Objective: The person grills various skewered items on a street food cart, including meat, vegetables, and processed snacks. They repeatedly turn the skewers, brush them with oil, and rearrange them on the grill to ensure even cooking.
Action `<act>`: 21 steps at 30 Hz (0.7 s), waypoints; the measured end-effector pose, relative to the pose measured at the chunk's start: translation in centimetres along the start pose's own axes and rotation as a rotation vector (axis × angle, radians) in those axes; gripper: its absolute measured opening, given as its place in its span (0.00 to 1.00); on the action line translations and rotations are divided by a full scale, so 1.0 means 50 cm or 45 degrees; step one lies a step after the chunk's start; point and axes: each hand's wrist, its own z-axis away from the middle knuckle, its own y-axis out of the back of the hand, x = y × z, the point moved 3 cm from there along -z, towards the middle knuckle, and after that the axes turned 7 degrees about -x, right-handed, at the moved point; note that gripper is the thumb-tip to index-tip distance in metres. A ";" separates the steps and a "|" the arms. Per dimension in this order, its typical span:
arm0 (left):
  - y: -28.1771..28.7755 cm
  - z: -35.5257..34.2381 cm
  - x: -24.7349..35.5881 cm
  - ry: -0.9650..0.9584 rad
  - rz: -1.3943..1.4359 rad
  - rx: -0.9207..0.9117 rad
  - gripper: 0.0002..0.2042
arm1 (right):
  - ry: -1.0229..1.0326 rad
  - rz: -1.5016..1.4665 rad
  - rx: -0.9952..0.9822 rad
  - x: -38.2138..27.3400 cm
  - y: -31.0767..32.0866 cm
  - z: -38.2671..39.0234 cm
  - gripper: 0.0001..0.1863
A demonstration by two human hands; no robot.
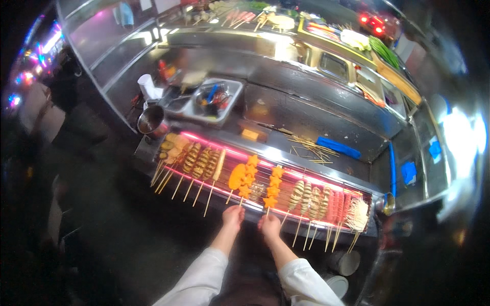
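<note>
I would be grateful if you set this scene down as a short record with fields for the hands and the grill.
Left hand: grips the stick of an orange star skewer
Right hand: grips the stick of a second star skewer
Grill: long, narrow, with pink glowing strips
Left part: scored brown skewers
Right part: pink skewers, white stringy skewer
Behind grill: loose sticks, blue strip

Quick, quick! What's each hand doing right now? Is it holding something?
Left hand: closed, holding the left orange-star skewer.
Right hand: closed, holding the right orange-star skewer.
</note>
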 end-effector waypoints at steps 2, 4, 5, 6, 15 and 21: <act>0.002 -0.004 0.012 -0.014 -0.100 0.002 0.02 | 0.045 -0.140 0.009 0.008 -0.052 -0.022 0.07; 0.066 0.016 0.029 0.013 -0.288 0.041 0.04 | -0.216 -0.280 -0.073 -0.141 -0.115 0.058 0.07; 0.051 0.041 0.052 0.031 -0.505 0.008 0.04 | -0.216 -0.360 -0.063 -0.142 -0.116 0.048 0.09; 0.055 0.060 0.075 0.048 -0.714 -0.005 0.05 | -0.294 -0.362 -0.109 -0.162 -0.120 0.057 0.10; 0.425 0.068 0.558 -0.871 -1.173 0.131 0.06 | -0.149 0.124 -0.368 -0.233 -0.194 0.215 0.13; 0.579 -0.145 0.699 -0.638 -1.495 0.215 0.11 | -0.121 0.746 -0.265 -0.246 -0.418 0.139 0.16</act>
